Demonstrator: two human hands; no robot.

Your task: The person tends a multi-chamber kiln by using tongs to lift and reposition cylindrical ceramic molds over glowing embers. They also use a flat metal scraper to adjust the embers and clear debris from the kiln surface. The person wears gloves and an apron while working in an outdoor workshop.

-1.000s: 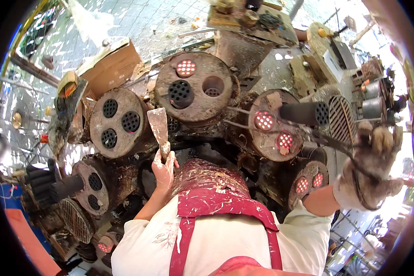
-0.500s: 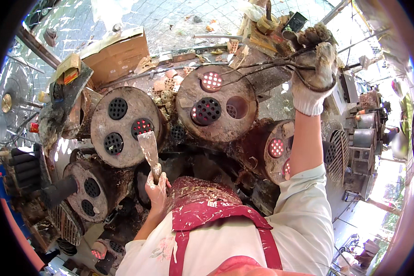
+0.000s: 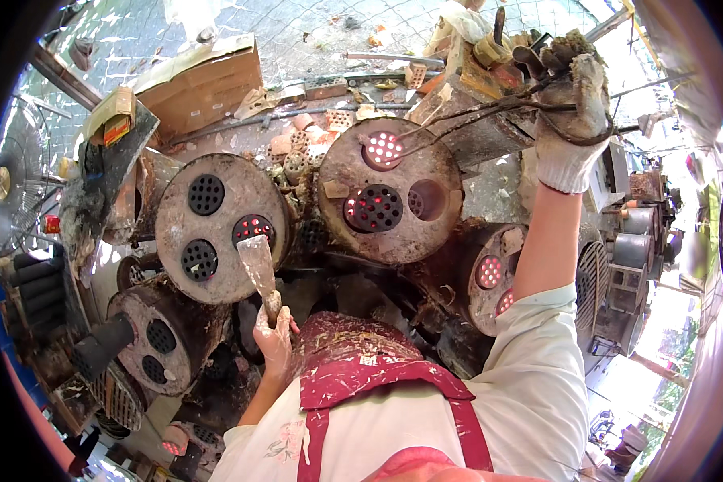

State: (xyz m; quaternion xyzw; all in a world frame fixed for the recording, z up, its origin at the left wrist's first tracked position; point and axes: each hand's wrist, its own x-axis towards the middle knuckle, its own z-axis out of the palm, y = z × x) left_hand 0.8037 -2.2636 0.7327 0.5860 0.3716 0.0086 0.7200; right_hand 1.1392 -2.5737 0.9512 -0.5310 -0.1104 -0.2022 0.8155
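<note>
My left hand (image 3: 275, 339) is closed round the handle of a flat scraper (image 3: 256, 263), its pale, smeared blade lying over the near edge of a glowing honeycomb coal in the left round stove (image 3: 231, 271). In a dirty white work glove, my right hand (image 3: 574, 128) grips long, thin metal tongs (image 3: 478, 112) at the far right. The tong tips reach a bright red-hot honeycomb briquette (image 3: 383, 150) in the far hole of the middle stove (image 3: 339, 167). That stove also has a darker, partly glowing briquette (image 3: 377, 209) and a deep hole (image 3: 432, 201).
A smaller stove (image 3: 140, 313) stands at the near left with a black coal cylinder (image 3: 103, 341) beside it. Another stove (image 3: 486, 309) with glowing coals sits below my right forearm. Beyond lie a cardboard box (image 3: 209, 92), broken spent briquettes (image 3: 297, 143) and a fan (image 3: 12, 181).
My right hand has shifted slightly to the right with the tongs, whose tips stay at the glowing briquette. My left hand and scraper are nearly still; the view has shifted a little.
</note>
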